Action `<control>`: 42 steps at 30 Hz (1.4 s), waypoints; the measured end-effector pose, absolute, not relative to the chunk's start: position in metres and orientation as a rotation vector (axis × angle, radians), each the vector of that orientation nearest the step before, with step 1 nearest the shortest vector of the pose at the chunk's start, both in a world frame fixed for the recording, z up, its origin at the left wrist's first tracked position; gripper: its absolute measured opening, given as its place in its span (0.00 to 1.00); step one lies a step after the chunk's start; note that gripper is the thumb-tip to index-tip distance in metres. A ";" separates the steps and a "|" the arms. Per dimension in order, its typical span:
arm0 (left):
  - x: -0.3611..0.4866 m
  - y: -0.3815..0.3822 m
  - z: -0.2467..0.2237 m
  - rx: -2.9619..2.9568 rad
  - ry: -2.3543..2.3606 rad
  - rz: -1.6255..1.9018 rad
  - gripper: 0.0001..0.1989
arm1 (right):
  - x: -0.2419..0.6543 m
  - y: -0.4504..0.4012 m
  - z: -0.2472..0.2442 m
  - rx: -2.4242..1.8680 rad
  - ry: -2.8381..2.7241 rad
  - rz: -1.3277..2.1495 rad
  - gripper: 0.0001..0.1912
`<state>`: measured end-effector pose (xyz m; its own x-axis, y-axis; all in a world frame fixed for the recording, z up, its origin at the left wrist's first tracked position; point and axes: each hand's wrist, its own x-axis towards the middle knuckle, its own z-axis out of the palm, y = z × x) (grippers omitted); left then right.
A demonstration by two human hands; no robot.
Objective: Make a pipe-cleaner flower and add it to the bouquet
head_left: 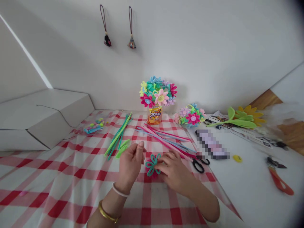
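A teal looped pipe-cleaner flower (150,164) with pink-red behind it lies low over the checked tablecloth. Pinched at its right side are the fingertips of my right hand (174,171). To the flower's left, my left hand (132,160) is raised with its thumb up and fingers curled in; whatever may be inside them is hidden. Green and teal pipe cleaners (117,136) lie beyond my left hand, beside a bent light-green piece (123,148). Pink, red and grey-blue pipe cleaners (163,139) spread beyond the flower. Black-handled scissors (198,165) rest right of my right hand.
A vase (155,116) of fuzzy flowers stands at the back, with another flower bunch (193,117) to its right. A blurred phone-like object (211,144), a yellow disc (237,158) and orange-handled pliers (280,180) lie right. A blue tray (93,129) and white box (42,117) are left.
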<state>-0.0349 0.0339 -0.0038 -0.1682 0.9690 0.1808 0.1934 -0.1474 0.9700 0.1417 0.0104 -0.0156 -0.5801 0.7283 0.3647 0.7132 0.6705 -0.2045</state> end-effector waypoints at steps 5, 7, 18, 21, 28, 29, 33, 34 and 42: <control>-0.037 0.039 -0.007 1.308 1.366 1.487 0.11 | 0.143 0.019 -0.022 -1.094 -2.368 0.012 0.06; -0.038 0.041 -0.008 1.261 1.389 1.453 0.15 | 0.146 0.021 -0.019 -1.086 -2.264 0.023 0.05; -0.029 0.025 0.012 0.670 0.704 1.007 0.16 | 0.147 0.007 0.005 -0.928 -2.121 -0.225 0.11; -0.026 0.025 0.011 0.672 0.770 1.115 0.19 | 0.148 0.007 0.006 -0.925 -2.145 -0.153 0.15; -0.014 0.026 -0.001 0.967 0.936 1.434 0.18 | 0.147 0.003 0.005 -1.014 -2.002 -0.017 0.11; -0.011 0.024 -0.003 1.016 0.961 1.446 0.19 | 0.146 0.003 0.004 -1.045 -1.979 -0.010 0.08; -0.001 0.014 -0.016 1.232 1.105 1.479 0.19 | 0.143 0.002 0.003 -1.166 -1.927 0.077 0.04; 0.000 0.012 -0.020 1.295 1.134 1.499 0.19 | 0.143 0.002 0.003 -1.192 -1.913 0.090 0.04; -0.003 0.007 -0.029 1.775 1.096 1.632 0.22 | 0.142 0.002 0.007 -1.190 -1.886 0.278 0.06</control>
<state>-0.0033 0.0066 -0.0287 -0.0361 0.8134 0.5806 0.2297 -0.5587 0.7969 0.1424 0.0016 0.0074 -0.1700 0.8189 0.5481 0.6258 0.5194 -0.5819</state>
